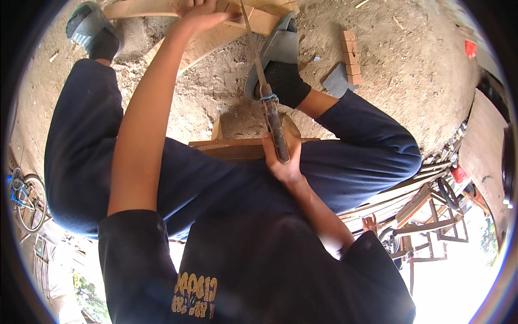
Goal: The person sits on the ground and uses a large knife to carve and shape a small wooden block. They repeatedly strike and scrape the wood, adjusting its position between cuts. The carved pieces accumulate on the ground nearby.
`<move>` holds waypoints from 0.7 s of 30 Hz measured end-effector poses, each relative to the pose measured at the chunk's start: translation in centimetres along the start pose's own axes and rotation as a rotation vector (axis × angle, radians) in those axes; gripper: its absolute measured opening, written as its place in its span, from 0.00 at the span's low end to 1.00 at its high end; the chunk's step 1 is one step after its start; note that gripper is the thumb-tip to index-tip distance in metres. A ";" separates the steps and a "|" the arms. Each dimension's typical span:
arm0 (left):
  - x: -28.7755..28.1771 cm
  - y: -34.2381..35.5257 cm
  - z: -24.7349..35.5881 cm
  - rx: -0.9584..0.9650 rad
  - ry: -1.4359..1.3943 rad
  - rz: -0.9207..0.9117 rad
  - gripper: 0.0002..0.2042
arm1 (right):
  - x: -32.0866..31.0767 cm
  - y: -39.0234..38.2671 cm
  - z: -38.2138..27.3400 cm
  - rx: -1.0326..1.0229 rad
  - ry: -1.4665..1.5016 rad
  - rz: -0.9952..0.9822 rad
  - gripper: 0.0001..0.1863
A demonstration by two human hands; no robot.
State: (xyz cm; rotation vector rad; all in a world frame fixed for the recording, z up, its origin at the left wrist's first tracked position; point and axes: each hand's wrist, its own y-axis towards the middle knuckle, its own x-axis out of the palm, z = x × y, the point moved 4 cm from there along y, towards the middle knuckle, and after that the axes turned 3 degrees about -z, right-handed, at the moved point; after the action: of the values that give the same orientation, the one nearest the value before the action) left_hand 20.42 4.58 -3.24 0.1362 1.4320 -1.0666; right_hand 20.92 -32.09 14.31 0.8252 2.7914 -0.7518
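Your right hand (pixel 280 162) has its fingers wrapped around the dark handle of a saw (pixel 261 81), whose thin blade runs straight away from you, up toward the plank (pixel 216 32) on the dirt floor (pixel 410 65). Your left hand (pixel 197 13) rests on that plank beside the blade, fingers spread flat (its tips leave the picture at the top edge). The blade's long axis crosses the plank between your left hand and your right slipper (pixel 278 51), which presses on the wood.
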 end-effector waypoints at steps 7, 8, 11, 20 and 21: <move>-0.8 -0.7 0.8 -0.016 -0.035 -0.027 0.39 | 0.5 0.0 0.6 -0.031 -0.051 0.026 0.09; -1.0 -0.4 0.5 -0.005 -0.025 -0.025 0.39 | 0.6 0.2 0.4 -0.022 -0.056 0.012 0.08; -1.1 -1.2 0.7 -0.001 -0.066 -0.055 0.40 | 0.2 0.3 -0.5 -0.078 -0.071 0.020 0.08; -0.4 -0.8 0.6 -0.001 -0.043 -0.064 0.39 | 0.5 3.3 0.9 -0.070 -0.017 0.064 0.10; -0.8 -0.5 0.6 0.016 -0.045 -0.046 0.40 | 0.7 4.2 1.2 -0.020 0.010 0.062 0.10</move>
State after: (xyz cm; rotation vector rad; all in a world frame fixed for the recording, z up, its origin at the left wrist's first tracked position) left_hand 20.71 4.29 -2.13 0.0903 1.3923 -1.1123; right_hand 22.60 -29.30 11.30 0.9093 2.7633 -0.7107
